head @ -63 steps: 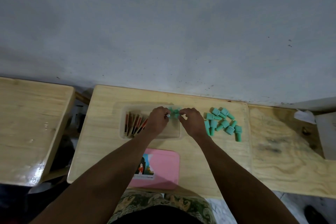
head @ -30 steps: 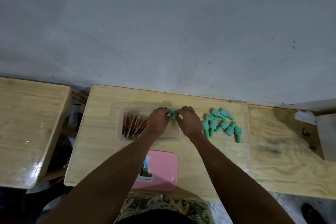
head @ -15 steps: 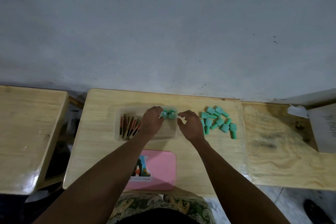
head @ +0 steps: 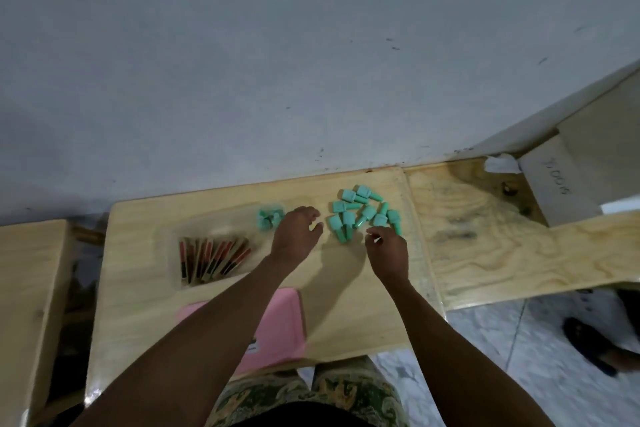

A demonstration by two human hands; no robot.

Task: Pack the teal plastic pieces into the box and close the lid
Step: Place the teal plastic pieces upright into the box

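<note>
A clear plastic box [head: 166, 253] lies on the wooden desk [head: 138, 305]. A few teal plastic pieces [head: 268, 217] sit in its far right corner, and red and tan sticks [head: 211, 258] fill its left half. Several more teal pieces form a loose pile [head: 360, 215] on the desk to the right of the box. My left hand [head: 292, 239] hovers over the box's right end, fingers apart and empty. My right hand [head: 388, 251] reaches the near edge of the pile, fingertips curled at a piece. The pink lid [head: 284, 322] lies near the front edge, partly under my left arm.
A grey wall rises just behind the desk. Another wooden desk [head: 24, 288] stands to the left across a gap. A plywood board [head: 502, 236] adjoins on the right, with a cardboard box [head: 557, 184] and crumpled paper [head: 502, 165] at its far end. A sandalled foot [head: 595, 343] shows on the floor.
Both hands held teal pieces together over the box, then left them in its right corner. My right hand has moved right to the loose pile, and my left hand has opened. The view has tilted.
</note>
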